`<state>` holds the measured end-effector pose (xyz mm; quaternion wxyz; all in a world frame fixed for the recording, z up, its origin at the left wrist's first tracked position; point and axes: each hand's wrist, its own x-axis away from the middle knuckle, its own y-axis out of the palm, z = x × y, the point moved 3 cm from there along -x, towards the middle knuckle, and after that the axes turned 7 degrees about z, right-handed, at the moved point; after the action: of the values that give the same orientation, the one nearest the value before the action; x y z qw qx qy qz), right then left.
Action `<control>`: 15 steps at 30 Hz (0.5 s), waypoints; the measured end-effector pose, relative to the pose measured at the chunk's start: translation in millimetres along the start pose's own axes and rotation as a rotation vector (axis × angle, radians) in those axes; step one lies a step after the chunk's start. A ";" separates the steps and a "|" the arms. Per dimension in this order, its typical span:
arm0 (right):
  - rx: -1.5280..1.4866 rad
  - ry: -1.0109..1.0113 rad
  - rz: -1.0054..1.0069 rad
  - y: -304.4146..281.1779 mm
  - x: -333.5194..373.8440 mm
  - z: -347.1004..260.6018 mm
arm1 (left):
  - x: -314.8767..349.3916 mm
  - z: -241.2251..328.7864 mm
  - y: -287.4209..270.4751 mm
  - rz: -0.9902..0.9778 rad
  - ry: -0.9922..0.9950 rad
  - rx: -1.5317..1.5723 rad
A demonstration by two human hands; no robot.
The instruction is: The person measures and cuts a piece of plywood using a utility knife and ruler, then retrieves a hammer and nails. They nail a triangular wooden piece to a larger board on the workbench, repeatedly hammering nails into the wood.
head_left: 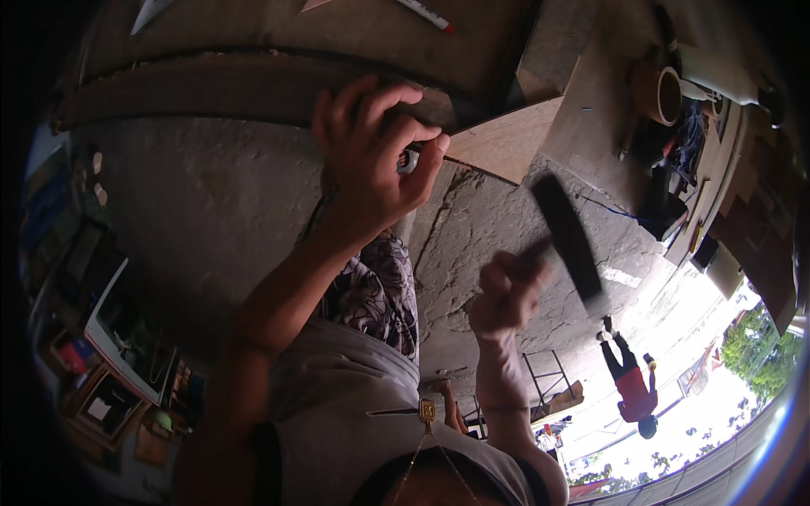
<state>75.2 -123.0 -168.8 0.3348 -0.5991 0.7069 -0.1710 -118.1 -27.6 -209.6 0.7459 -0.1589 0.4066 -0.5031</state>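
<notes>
My right hand [509,295] is raised and wrapped round the handle of a hammer [570,240], whose dark, long head is blurred by motion. Up at the edge of a wooden frame [194,94], my left hand [375,143] has its thumb and index finger pinched together. Whatever they hold, if anything, is too small to make out. The fingertips meet beside the pale corner of a triangular wooden piece [506,139], which juts from the frame. The hammer head is apart from both the wood and my left hand.
On the work surface lies a white marker pen with a red end [426,14]. Cracked concrete floor [228,194] spreads below. At right are a round pot-like container [668,94] and boards. A person in a red top [634,392] stands far off by the bright opening.
</notes>
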 end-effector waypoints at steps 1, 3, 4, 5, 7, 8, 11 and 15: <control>0.075 0.026 -0.115 3.6 -2.0 0.3 | -0.6 0.8 -0.9 -0.003 0.001 -0.001; 0.112 0.052 -0.182 4.5 -7.0 -4.8 | -0.9 -1.3 -1.9 0.002 -0.008 -0.003; 0.081 0.067 -0.134 -3.2 -5.8 -7.5 | -1.2 -1.2 -0.8 0.005 -0.019 0.005; 0.070 0.054 -0.080 -4.6 -4.6 -8.4 | 1.0 -0.4 -0.4 0.001 -0.034 0.017; 0.044 0.027 0.020 -6.1 -1.9 -10.6 | 4.1 -1.3 0.0 0.012 -0.038 0.019; 0.125 -0.047 -0.046 -0.1 -11.3 -7.1 | 3.0 -1.3 1.2 0.020 -0.036 0.025; 0.101 0.170 -0.245 -3.8 -17.1 -12.6 | 2.4 -2.1 1.5 0.027 -0.014 0.016; 0.031 0.257 -0.123 -19.6 -9.6 -18.0 | 4.9 -3.4 4.6 0.035 -0.040 0.044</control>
<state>77.8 -121.0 -140.7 0.2398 -0.6094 0.7031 -0.2773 -117.1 -29.2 -216.9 0.7659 -0.1453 0.3831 -0.4956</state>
